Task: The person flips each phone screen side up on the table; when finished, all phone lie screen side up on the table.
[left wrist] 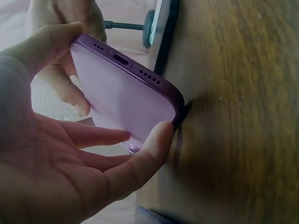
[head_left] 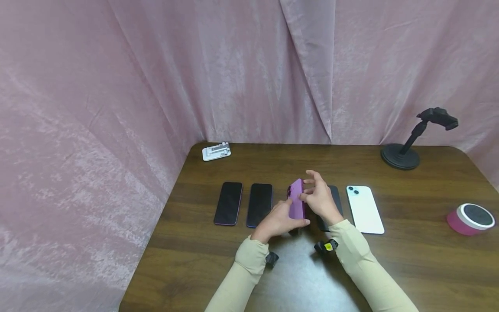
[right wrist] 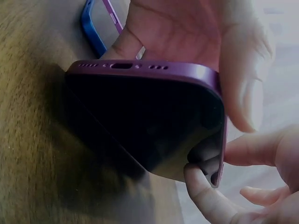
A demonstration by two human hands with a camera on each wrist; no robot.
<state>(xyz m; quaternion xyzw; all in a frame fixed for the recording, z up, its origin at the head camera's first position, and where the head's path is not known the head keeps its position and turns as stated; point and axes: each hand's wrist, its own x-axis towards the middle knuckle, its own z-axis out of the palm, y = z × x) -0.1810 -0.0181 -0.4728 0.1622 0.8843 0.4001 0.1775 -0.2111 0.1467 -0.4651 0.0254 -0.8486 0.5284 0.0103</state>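
Note:
Both hands hold a purple phone [head_left: 297,203], tilted up on edge close over the table, between the other phones. Its pale purple back [left wrist: 117,88] faces left and its dark screen [right wrist: 135,112] faces right. My left hand [head_left: 278,222] spans the phone's near end, thumb at the upper corner and a fingertip at the lower corner by the tabletop. My right hand [head_left: 320,201] pinches the raised long edge, its thumb toward the back and a finger [right wrist: 201,186] against the screen. Beneath the right wrist lies a dark phone [head_left: 336,197], partly hidden.
Two phones lie screen up to the left, one [head_left: 228,203] beside another [head_left: 258,203]. A white phone [head_left: 364,210] lies back up at right. Farther out are a white folded stand [head_left: 216,151], a black stand [head_left: 400,157] and a round pink-and-white object [head_left: 464,223]. Pink curtain [head_left: 249,78] hangs behind.

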